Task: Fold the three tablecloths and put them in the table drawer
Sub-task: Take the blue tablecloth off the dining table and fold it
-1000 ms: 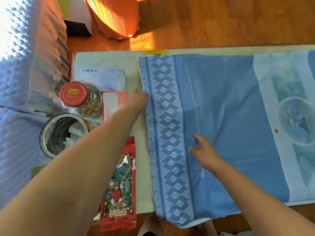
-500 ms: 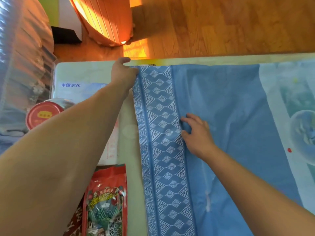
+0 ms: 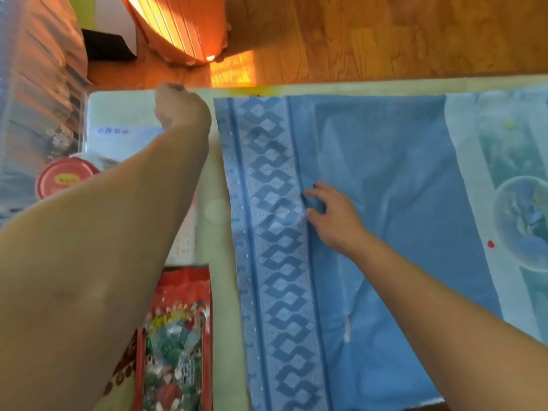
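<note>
A blue tablecloth (image 3: 385,179) with a diamond-pattern border along its left side lies spread flat on the pale table (image 3: 219,221). My right hand (image 3: 335,221) rests on it just right of the border, and its fingertips pinch a small fold of the fabric. My left hand (image 3: 181,109) is at the table's far edge, right beside the cloth's far left corner. Its fingers curl away from me, so any grip on the corner is hidden. A pale cloth with a globe print (image 3: 519,179) shows at the right, its left part under the blue one.
Left of the cloth lie a red snack bag (image 3: 178,336), white printed paper (image 3: 127,137) and a red-lidded jar (image 3: 65,179). A quilted cover (image 3: 35,84) stands at far left. Wooden floor (image 3: 385,37) and an orange wooden object (image 3: 184,25) lie beyond the table.
My left hand slid along the cloth's left edge to its far corner. My right hand moved left to beside the border and gathered a small fold. The view shifted toward the far edge.
</note>
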Available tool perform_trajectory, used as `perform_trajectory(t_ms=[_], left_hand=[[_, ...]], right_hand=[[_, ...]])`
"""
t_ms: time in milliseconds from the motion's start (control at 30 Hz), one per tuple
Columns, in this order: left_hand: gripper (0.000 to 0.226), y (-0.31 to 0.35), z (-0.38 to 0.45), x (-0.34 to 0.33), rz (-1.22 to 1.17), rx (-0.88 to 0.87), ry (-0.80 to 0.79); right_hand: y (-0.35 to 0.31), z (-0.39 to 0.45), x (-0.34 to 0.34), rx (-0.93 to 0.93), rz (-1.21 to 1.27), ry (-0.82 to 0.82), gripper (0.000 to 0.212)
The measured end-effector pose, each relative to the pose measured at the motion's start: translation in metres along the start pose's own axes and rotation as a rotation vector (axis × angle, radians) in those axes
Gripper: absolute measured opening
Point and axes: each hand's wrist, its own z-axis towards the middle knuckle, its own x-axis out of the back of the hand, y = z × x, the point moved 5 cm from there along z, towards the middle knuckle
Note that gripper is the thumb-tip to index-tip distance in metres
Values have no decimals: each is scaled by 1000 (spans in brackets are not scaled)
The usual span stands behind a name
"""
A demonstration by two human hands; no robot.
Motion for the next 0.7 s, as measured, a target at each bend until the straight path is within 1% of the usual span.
perform_trajectory(t_ms=[33, 67, 100, 167, 200, 233, 267, 300, 333, 400, 433, 467, 500, 533, 567, 600, 633, 667, 700], left_hand=[[30, -3, -29, 3, 51, -35, 20], [32, -11, -64, 2, 72, -85, -4], [33, -23, -104, 2, 65, -149, -52], [34, -63, -193, 9, -29, -238, -172], [33, -89, -236, 17, -65, -230, -226], [28, -120, -278, 29, -74, -170, -272], [21, -156, -319, 43, -49, -70, -307], [18, -190, -360, 60, -3, 50, -332], [18, -220, -398, 78, 63, 168, -349], [16, -282, -456, 105, 92, 464, -329], [16, -309, -476, 115, 63, 619, -303], [32, -331, -487, 119, 6, 761, -278], [60, -347, -495, 121, -97, 871, -270], [83, -358, -498, 121, -207, 931, -256], [93, -369, -499, 118, -317, 942, -250], [87, -375, -496, 113, -431, 928, -253], [71, -378, -490, 107, -505, 892, -261], [53, -376, -484, 103, -514, 842, -277], [39, -372, -479, 101, -472, 791, -301]], right_hand=[[3, -4, 4, 16, 40, 44, 44], [8, -13, 10, 26, 71, 120, 42], [17, -26, 16, 22, 85, 210, 40], [45, -65, 26, -57, 76, 362, 36], [63, -89, 29, -126, 59, 403, 33], [85, -116, 30, -203, 42, 420, 27], [109, -145, 30, -280, 22, 422, 19], [135, -176, 29, -347, 14, 419, 11], [158, -207, 28, -418, 21, 409, 9], [202, -267, 23, -564, 73, 355, 15], [222, -293, 19, -628, 98, 316, 17], [241, -315, 14, -698, 126, 271, 20], [258, -333, 9, -773, 179, 232, 22], [275, -348, 2, -858, 256, 188, 23], [288, -361, -6, -946, 360, 139, 23], [297, -370, -12, -1019, 485, 84, 23], [302, -373, -19, -1063, 624, 26, 24], [305, -373, -24, -1078, 754, -29, 25], [306, -370, -27, -1072, 861, -71, 28]])
